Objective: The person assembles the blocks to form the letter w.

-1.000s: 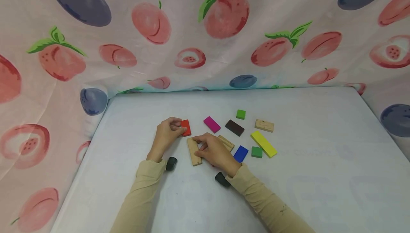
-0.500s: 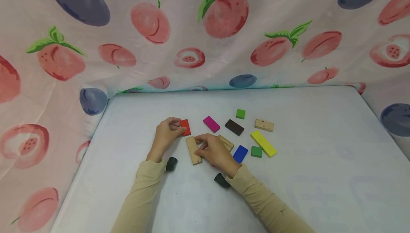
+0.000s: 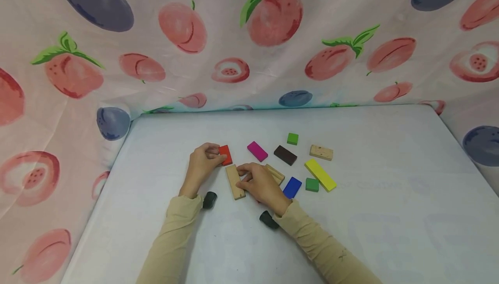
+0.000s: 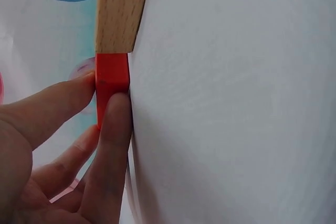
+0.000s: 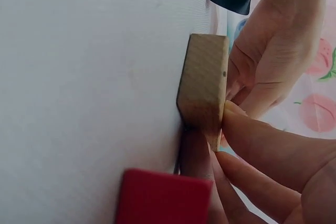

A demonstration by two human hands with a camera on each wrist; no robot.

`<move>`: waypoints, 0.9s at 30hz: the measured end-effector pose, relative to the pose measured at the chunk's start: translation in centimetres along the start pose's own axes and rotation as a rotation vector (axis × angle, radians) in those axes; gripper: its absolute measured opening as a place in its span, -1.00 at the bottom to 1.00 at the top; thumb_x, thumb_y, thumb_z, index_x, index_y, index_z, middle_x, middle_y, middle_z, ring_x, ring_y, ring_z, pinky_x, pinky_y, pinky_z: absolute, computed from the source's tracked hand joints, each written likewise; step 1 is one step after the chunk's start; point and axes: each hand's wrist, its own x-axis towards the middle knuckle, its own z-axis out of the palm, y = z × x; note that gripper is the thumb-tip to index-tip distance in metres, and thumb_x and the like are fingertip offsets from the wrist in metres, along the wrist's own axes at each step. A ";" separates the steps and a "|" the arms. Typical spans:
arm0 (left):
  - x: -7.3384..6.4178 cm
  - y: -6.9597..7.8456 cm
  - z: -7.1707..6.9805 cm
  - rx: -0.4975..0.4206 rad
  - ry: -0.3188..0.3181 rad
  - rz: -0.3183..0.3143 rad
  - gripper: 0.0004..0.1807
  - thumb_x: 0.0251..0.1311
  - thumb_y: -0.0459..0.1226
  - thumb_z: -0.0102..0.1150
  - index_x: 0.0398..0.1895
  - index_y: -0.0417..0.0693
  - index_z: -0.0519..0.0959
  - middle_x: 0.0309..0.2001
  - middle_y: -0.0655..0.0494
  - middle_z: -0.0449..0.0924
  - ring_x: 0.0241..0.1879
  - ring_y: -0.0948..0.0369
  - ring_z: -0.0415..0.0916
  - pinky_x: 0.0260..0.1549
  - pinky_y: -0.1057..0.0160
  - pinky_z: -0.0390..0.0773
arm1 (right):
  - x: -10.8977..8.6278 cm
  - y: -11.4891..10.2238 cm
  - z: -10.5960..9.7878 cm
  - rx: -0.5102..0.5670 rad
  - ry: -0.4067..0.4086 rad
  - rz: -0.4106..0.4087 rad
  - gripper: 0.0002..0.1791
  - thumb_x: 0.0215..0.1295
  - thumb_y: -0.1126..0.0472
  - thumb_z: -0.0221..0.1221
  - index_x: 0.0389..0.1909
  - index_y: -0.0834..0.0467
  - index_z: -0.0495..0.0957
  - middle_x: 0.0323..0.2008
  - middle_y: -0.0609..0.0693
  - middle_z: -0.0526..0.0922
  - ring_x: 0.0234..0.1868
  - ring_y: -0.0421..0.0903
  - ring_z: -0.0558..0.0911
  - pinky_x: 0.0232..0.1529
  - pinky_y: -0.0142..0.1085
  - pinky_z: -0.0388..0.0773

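My left hand (image 3: 201, 166) pinches a small red wooden block (image 3: 225, 154) that lies flat on the white table. Thumb and fingers of my right hand (image 3: 266, 185) hold a long natural-wood block (image 3: 234, 181) by its right side, also flat on the table. In the left wrist view, the wood block's end (image 4: 118, 19) appears to meet the red block's end (image 4: 113, 72). The right wrist view has another red block (image 5: 164, 198) close by; in the head view my right hand mostly hides it. A second plain wood block (image 3: 275, 174) lies partly behind that hand.
Right of my hands lie a magenta block (image 3: 257, 151), a dark brown block (image 3: 285, 155), a blue block (image 3: 292, 187), a long yellow block (image 3: 320, 175), two green blocks (image 3: 293, 138) and a knotted wood block (image 3: 321, 152). A fruit-print cloth (image 3: 230, 24) hangs behind the table.
The long wood block has slid slightly away from me, its far end now against the red block's near end. The red block has shifted only a little; both hands keep their hold.
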 end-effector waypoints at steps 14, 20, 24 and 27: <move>-0.1 0.1 0.1 -0.021 0.014 -0.026 -0.58 0.15 -0.26 0.40 0.04 -0.27 0.59 -0.08 -0.17 0.67 -0.08 0.00 0.65 -0.03 0.06 0.63 | 0.2 0.0 0.2 -0.026 0.024 -0.017 -0.58 0.23 0.33 0.34 0.12 0.28 0.58 -0.06 0.09 0.68 -0.19 -0.09 0.69 -0.19 -0.30 0.67; -0.2 0.1 0.1 -0.037 0.014 -0.044 -0.58 0.15 -0.26 0.40 0.05 -0.27 0.58 -0.06 -0.18 0.66 -0.06 0.00 0.65 0.00 0.06 0.63 | 0.4 0.0 0.3 -0.027 0.030 -0.033 -0.59 0.23 0.34 0.34 0.10 0.29 0.58 -0.07 0.10 0.69 -0.21 -0.09 0.69 -0.21 -0.30 0.66; -0.2 0.0 0.2 -0.055 0.014 -0.050 -0.57 0.14 -0.27 0.41 0.05 -0.28 0.58 -0.06 -0.19 0.67 -0.06 -0.01 0.65 0.02 0.05 0.63 | 0.5 0.0 0.3 -0.030 0.028 -0.028 -0.59 0.23 0.34 0.34 0.10 0.29 0.58 -0.06 0.10 0.69 -0.20 -0.08 0.69 -0.18 -0.28 0.67; -0.1 -0.2 0.3 -0.059 0.016 -0.046 -0.57 0.13 -0.27 0.42 0.04 -0.29 0.58 -0.07 -0.19 0.67 -0.06 -0.02 0.65 0.02 0.06 0.63 | 0.6 0.1 0.3 -0.035 0.023 -0.027 -0.59 0.22 0.34 0.34 0.10 0.30 0.58 -0.06 0.10 0.68 -0.20 -0.08 0.69 -0.17 -0.27 0.67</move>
